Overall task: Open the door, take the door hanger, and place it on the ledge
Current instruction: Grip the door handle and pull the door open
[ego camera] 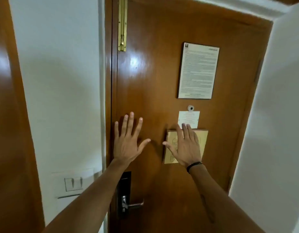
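Reaching forward with both arms, the person is facing a closed wooden door [153,73], and both hands are spread flat with nothing grasped. The left hand [126,143] is lying fingers apart near the door's left edge, above the black lock plate [123,194] and its lever handle [136,203]. The right hand [187,148], with a dark band [194,166] at the wrist, is covering part of a tan plaque [202,142] near the door's middle, its fingertips overlapping a small white card [189,117] below the peephole [190,108]. A framed notice [198,70] is hanging higher up, and a brass bolt [122,24] is running down the door's top left edge. No door hanger can be made out
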